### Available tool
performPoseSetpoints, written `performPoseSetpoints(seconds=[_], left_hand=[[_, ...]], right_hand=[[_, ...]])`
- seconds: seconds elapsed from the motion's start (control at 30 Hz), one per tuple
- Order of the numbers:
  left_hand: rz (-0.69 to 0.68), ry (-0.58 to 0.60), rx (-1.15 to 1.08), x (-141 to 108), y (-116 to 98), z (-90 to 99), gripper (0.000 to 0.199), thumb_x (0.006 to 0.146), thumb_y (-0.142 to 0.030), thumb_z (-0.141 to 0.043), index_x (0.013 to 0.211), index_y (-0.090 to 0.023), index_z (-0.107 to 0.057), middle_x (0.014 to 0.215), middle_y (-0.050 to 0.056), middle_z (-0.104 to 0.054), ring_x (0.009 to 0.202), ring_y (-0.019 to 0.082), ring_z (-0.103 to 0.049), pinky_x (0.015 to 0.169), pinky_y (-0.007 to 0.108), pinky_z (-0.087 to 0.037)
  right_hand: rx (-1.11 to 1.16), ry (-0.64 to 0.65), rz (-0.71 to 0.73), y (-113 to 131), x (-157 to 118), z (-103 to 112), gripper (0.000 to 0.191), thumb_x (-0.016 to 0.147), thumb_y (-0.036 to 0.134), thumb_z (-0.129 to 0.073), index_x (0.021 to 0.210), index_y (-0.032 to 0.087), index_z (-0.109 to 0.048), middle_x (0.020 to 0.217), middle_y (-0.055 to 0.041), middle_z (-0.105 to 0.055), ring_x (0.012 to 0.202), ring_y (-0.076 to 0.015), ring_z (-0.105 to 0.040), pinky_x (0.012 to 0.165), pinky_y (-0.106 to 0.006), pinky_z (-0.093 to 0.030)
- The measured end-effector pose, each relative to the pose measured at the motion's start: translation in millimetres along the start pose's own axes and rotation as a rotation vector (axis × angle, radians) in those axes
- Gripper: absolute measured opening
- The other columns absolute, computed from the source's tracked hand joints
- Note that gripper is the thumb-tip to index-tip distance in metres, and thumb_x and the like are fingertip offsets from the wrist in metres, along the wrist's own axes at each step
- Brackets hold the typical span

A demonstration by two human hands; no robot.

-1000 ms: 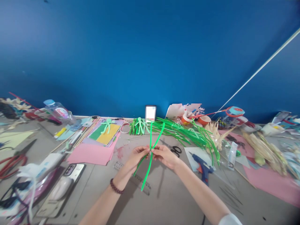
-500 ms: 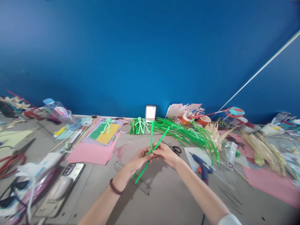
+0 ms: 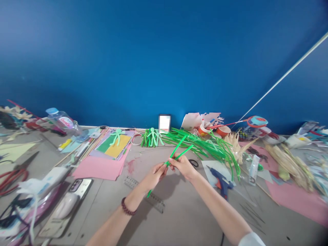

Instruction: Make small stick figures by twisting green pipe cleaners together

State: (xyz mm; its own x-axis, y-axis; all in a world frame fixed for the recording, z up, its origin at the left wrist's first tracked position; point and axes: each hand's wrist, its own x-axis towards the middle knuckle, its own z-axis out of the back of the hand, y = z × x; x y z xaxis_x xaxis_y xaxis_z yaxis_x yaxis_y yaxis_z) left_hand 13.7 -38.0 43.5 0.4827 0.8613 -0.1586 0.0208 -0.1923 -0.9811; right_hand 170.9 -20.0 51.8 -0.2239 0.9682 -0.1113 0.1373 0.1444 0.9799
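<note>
Both hands meet above the middle of the table around bright green fuzzy stems (image 3: 177, 147). My left hand (image 3: 156, 173) pinches them near their crossing, with one end poking out below it. On the other side my right hand (image 3: 181, 165) grips the same stems with bent fingers. Two ends fan out up and to the right. A metal ruler (image 3: 156, 202) lies under the hands. Behind them rest a pile of loose green stems (image 3: 200, 144) and small green stem figures (image 3: 153, 137).
Pink sheets (image 3: 98, 168), a phone (image 3: 81, 186) and red-handled scissors (image 3: 12, 179) lie left. To the right are a blue glue gun (image 3: 222, 182), black-handled scissors (image 3: 194, 164), orange cups (image 3: 223, 131) and dried husks (image 3: 289, 164). A blue wall (image 3: 164, 61) rises behind.
The stems have turned in the hands, and their upper ends now lean further right. The lower end shows less below my left hand. Both hands have shifted their grip slightly.
</note>
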Motion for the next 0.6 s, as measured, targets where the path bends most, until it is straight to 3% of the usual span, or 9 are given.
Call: performPoseSetpoints(seconds=[0.13,0.37,0.5,0.6], left_hand=[[-0.042,-0.049,0.011,-0.3,1.4,-5.0,0.050,0.078,-0.065,-0.045,0.060,-0.019,-0.043,0.046,-0.008,-0.028,0.043,0.007,-0.025,0.045,0.025,-0.018],[-0.055,-0.046,-0.036,-2.7,2.4,-9.7,0.049,0.079,-0.065,-0.044,0.060,-0.020,-0.042,0.045,-0.008,-0.027,0.040,0.007,-0.025,0.043,0.024,-0.022],[-0.033,0.039,-0.097,-3.4,-2.4,-5.2,0.044,0.080,-0.058,-0.048,0.064,-0.017,-0.052,0.047,-0.004,-0.041,0.043,0.009,-0.038,0.047,0.024,-0.032],[-0.047,0.027,-0.134,-2.8,-4.7,-3.4,0.039,0.080,-0.053,-0.052,0.071,-0.016,-0.058,0.055,-0.001,-0.050,0.049,0.011,-0.045,0.052,0.025,-0.036]], right_hand=[[-0.005,-0.059,0.025,1.0,-1.6,-2.4,0.038,0.064,0.052,-0.071,0.069,0.017,-0.056,0.048,0.0042,-0.053,0.043,-0.0092,-0.046,0.044,-0.023,-0.037],[0.022,-0.054,0.013,6.4,-3.6,-0.9,0.036,0.062,0.048,-0.074,0.070,0.016,-0.058,0.049,0.0041,-0.053,0.044,-0.0089,-0.046,0.044,-0.023,-0.036],[-0.022,-0.017,-0.018,9.5,-3.9,0.8,0.034,0.062,0.044,-0.075,0.071,0.015,-0.060,0.052,0.0041,-0.054,0.044,-0.0087,-0.047,0.043,-0.022,-0.037],[-0.046,0.028,-0.016,10.1,-3.8,3.6,0.032,0.065,0.044,-0.073,0.073,0.015,-0.062,0.053,0.0041,-0.054,0.046,-0.0094,-0.049,0.045,-0.023,-0.039]])
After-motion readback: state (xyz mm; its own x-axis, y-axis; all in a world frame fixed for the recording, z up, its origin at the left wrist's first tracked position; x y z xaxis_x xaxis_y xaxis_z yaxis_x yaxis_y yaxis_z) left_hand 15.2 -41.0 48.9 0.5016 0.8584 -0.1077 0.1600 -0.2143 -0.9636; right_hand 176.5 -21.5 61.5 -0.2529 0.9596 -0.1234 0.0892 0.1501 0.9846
